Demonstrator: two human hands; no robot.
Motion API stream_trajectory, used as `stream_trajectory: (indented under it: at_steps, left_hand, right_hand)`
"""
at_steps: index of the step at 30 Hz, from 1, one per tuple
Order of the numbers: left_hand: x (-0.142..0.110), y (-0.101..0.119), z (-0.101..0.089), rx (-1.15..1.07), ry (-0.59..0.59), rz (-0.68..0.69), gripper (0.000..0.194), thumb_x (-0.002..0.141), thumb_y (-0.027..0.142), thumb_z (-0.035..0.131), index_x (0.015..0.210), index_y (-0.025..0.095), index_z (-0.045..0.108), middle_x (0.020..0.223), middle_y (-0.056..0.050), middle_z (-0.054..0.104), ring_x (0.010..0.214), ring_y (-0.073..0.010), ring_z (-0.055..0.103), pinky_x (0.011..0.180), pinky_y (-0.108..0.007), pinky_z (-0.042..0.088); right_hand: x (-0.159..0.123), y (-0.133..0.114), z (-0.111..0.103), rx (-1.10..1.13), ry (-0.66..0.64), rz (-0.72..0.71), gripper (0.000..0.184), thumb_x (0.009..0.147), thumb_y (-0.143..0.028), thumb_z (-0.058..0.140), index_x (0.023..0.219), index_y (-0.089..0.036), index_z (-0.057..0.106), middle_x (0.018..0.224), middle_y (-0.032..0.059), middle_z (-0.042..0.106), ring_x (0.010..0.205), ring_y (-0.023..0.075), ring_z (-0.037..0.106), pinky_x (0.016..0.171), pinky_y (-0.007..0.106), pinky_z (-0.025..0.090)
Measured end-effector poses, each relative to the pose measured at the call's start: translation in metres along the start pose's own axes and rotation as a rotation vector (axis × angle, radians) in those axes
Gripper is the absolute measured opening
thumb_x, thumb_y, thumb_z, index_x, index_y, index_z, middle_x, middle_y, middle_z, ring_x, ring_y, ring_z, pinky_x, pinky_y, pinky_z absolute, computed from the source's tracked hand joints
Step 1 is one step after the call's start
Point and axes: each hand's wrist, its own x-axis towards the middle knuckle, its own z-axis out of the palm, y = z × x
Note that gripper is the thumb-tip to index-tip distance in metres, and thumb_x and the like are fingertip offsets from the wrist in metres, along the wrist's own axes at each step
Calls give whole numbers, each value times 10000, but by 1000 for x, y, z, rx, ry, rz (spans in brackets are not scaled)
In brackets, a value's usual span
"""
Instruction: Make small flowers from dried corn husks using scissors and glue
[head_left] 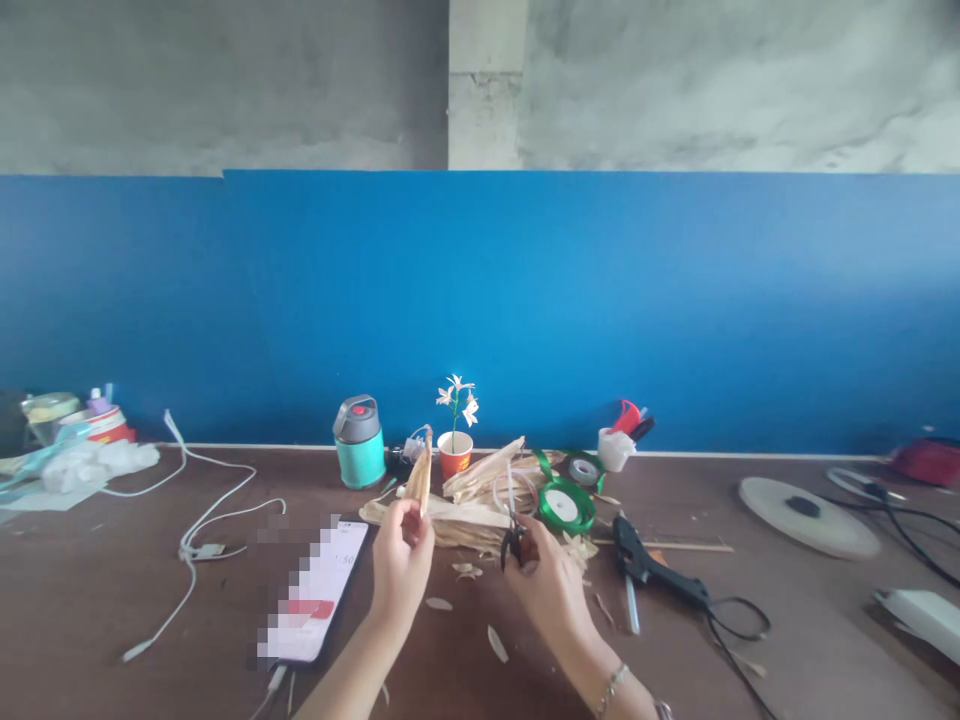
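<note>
My left hand (405,535) pinches a dry corn husk (425,470), which stands upright above the fingers. In my right hand (546,575) is a pair of scissors (512,540) with black handles, its blades pointing away from me. Behind both hands lies a pile of dry corn husks (469,525). Several small cut husk pieces (497,644) are scattered on the table between my forearms. Beyond the pile, a red paper cup (455,462) holds a green stem with white flowers (457,395). A green ribbon roll (566,507) sits just past my right hand.
A phone (319,595) with a cable lies left of my left arm. Right of my right hand are a black glue gun (660,570) with its cord and a thin stick (675,546). A teal flask (360,445) and a white cup (615,450) stand near the blue partition (480,290).
</note>
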Motion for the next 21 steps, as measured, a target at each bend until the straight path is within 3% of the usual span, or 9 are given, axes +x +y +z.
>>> stream_trajectory:
  at_steps: [5, 10, 16, 21]
  left_hand:
    - [-11, 16, 11, -404, -193, -320, 172, 726, 314, 623, 744, 198, 497, 602, 35, 547, 549, -132, 540, 529, -228, 424]
    - [-21, 27, 19, -616, -276, -538, 303, 634, 357, 735, 698, 184, 494, 541, 70, 498, 466, -81, 460, 457, -184, 343]
    - [-29, 40, 20, -683, -416, -609, 290, 608, 357, 769, 689, 174, 559, 611, 32, 585, 569, -119, 560, 545, -207, 415]
    - [-26, 41, 16, -640, -416, -559, 312, 655, 444, 723, 670, 153, 615, 618, -6, 620, 607, -147, 586, 591, -238, 457]
  right_hand:
    - [1, -3, -1, 429, -61, -6, 420, 706, -159, 488, 1121, -183, 552, 866, 35, 693, 703, 183, 628, 634, 275, 486]
    - [-5, -14, -3, 581, -3, -86, 412, 675, -130, 487, 1082, -189, 520, 882, 33, 654, 768, 173, 620, 686, 261, 500]
    - [-19, -25, -1, 523, -89, -191, 426, 637, -88, 533, 1046, -204, 559, 971, 57, 642, 889, 206, 587, 812, 315, 475]
    - [-13, -24, 2, 793, -86, 25, 294, 672, -186, 623, 950, -205, 526, 706, -4, 617, 641, 164, 571, 589, 263, 463]
